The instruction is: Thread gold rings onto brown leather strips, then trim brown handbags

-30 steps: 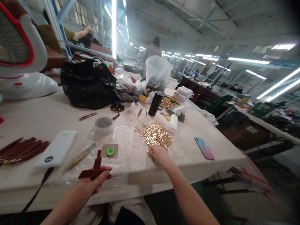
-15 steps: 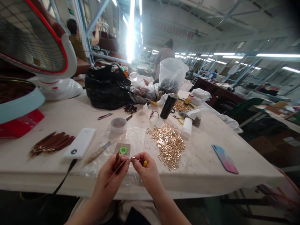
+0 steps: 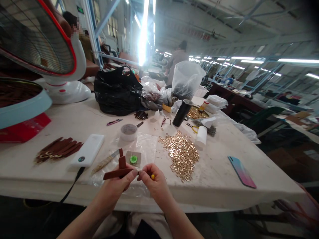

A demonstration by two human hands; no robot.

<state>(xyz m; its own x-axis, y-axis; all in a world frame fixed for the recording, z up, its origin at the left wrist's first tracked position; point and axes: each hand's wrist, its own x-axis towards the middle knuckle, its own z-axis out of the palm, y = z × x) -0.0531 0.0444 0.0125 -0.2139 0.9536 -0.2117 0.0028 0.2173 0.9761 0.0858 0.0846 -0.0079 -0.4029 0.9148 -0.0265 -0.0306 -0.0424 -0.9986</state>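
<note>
My left hand [image 3: 119, 184] is closed on brown leather strips. One leather strip [image 3: 117, 174] lies nearly level across the fingers, and another strip [image 3: 122, 159] sticks up behind it. My right hand [image 3: 156, 182] is pinched at the inner end of the level strip, its fingertips almost touching the left thumb. A small yellow-ended object [image 3: 152, 177] pokes out of the right fist; the rest of it is hidden by the fingers. What sits between the fingertips is too small to make out. Just beyond the hands is a round green piece [image 3: 133, 159] on a grey-brown square block [image 3: 137, 154].
Right of the hands lies a heap of gold metal rings [image 3: 183, 154]. Leather strips with gold rings [image 3: 58, 150], a white power bank [image 3: 88, 151], a knife [image 3: 103, 163] and a tape roll [image 3: 128, 132] lie leftward. A phone [image 3: 241, 171], black cup [image 3: 182, 113] and fan [image 3: 62, 89] stand farther out.
The strips in my left hand have turned from slanting down along the palm to lying level and pointing left. The left hand has rolled over; the right hand stays pinched at the strip's end.
</note>
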